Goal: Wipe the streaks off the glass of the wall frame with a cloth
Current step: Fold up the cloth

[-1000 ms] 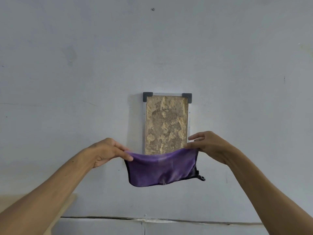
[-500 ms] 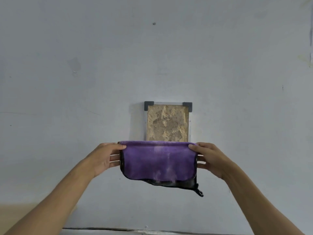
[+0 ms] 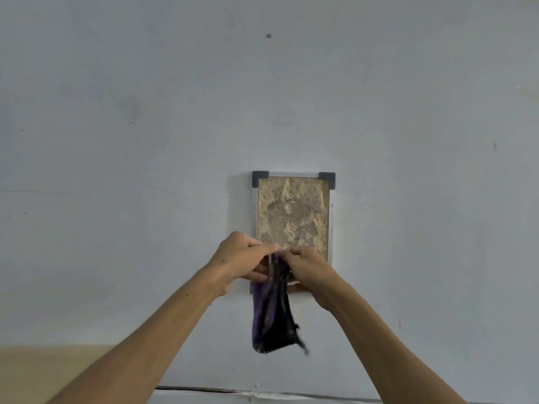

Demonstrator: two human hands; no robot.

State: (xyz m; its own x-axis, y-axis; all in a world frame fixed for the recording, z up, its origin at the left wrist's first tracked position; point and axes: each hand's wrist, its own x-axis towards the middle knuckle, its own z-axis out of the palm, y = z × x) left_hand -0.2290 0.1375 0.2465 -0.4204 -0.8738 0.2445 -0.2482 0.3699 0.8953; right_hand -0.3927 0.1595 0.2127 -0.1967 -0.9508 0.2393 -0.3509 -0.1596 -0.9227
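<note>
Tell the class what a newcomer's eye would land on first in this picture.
The frame with its sandy, mottled picture stands out at the middle of the pale wall. Just below, the left hand and right hand meet, pinching a dark purple cloth that hangs folded over the frame's lower part.

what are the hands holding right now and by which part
Both the left hand and the right hand pinch the purple cloth at its top edge, hands together; the rest hangs down folded.
</note>
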